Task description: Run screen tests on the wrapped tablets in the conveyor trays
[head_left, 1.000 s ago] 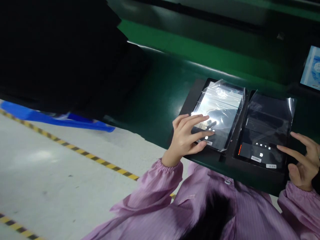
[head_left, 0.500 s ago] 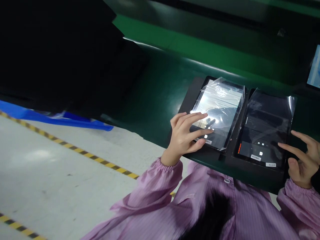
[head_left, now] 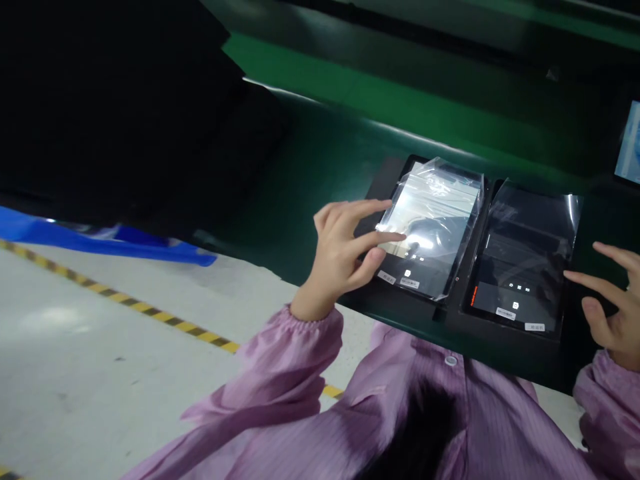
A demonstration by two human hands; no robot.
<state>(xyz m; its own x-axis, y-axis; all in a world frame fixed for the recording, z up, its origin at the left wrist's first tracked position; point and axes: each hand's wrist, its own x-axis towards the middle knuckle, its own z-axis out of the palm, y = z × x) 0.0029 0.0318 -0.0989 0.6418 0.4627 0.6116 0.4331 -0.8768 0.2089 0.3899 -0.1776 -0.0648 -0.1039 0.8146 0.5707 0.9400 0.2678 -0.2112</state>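
Note:
Two tablets lie side by side on the dark green bench, each with clear film over its screen. The left tablet [head_left: 440, 213] shows a bright picture and small white icons near its lower edge; its film is wrinkled. On the right tablet [head_left: 530, 240] the screen is mostly dark, with icons, red writing and white labels at the bottom. My left hand [head_left: 343, 250] is open, its fingers spread over the left edge of the left tablet. My right hand [head_left: 613, 297] is open too, with one fingertip at the right tablet's right edge. I cannot tell whether either fingertip touches.
A large black shape [head_left: 125, 120] covers the upper left. The green bench [head_left: 320, 193] runs across, its front edge close to my body. Another lit screen [head_left: 629, 147] stands at the far right. Below is a pale floor [head_left: 125, 347] with yellow-black tape [head_left: 170, 319] and blue material [head_left: 150, 240].
My left hand has shifted left and up, uncovering a label on the left tablet. My right hand has drawn slightly right, off the right tablet's screen. Both tablets stay in place.

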